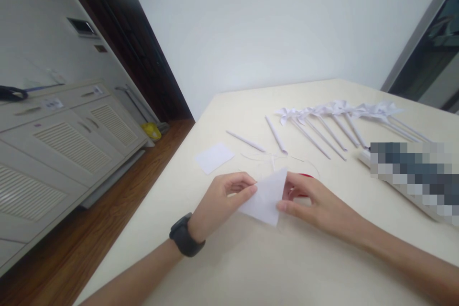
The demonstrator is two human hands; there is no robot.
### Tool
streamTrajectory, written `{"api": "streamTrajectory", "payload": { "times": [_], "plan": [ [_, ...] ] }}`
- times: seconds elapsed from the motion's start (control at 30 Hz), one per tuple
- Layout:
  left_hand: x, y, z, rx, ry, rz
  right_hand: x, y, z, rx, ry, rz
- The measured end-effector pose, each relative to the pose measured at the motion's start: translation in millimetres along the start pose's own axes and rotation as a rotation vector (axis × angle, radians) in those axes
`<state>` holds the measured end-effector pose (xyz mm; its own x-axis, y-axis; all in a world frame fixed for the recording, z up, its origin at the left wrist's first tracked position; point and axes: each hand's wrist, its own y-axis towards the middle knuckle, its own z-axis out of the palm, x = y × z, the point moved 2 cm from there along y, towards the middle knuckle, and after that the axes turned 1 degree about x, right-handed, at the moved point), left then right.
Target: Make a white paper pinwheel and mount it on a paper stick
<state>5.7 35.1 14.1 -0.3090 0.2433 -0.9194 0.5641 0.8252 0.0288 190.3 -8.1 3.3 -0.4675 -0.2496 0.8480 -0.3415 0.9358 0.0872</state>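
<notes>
Hold state: you grip the white paper sheet (266, 197) at the lower centre of the frame. Its upper edge slants up rightward to one corner; another corner points down. The left hand hides part, so you cannot tell its long axis. Your left hand (223, 197), angled from lower left, pinches the left side; your right hand (311, 197), from lower right, grips the right edge between thumb and fingers.

Paper pinwheels (339, 107) on cream table (236, 110)
</notes>
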Motion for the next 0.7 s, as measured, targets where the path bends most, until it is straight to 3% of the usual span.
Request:
{"api": "streamTrajectory", "payload": {
  "times": [0.1,0.2,0.47,0.7],
  "plan": [
    [-4.1,-3.4,5.5,0.081,0.257,0.082,-0.7,0.9,-4.5,-0.066,0.067,0.016],
    [-6.0,-8.2,14.7,0.136,0.377,0.132,-1.2,1.2,1.3,0.003,0.045,-0.006],
    [-2.9,-11.1,21.0,0.057,0.347,0.138,-2.7,1.8,9.0,0.013,-0.023,-0.001],
    [-5.6,-14.0,24.6,0.096,0.407,0.165,2.0,-0.4,11.4,0.021,-0.080,-0.006]
  ]
}}
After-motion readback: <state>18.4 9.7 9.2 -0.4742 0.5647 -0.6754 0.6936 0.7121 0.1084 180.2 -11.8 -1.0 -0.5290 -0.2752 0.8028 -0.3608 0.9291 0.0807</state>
